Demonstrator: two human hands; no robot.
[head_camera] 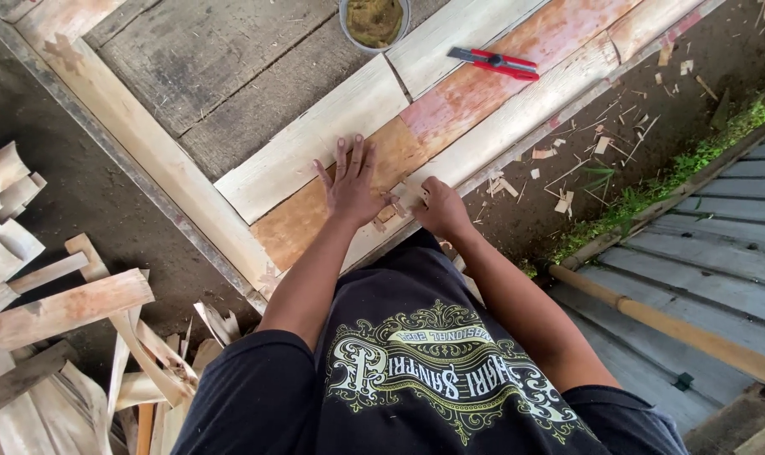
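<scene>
My left hand [350, 182] lies flat with its fingers spread on a brown board [302, 221] that sits between pale planks on a wooden work surface. My right hand [437, 206] is curled next to it at the near edge of a pale plank [517, 109], fingers closed on a small pale piece of wood [409, 190]; how it grips is hard to see. Small wood chips lie between the two hands.
A red and grey utility knife [496, 62] lies on the reddish plank farther away. A round tin with brownish contents [375, 20] stands at the far edge. Wood offcuts [62, 312] pile at the left. A bamboo pole [677, 330] and corrugated sheets lie right.
</scene>
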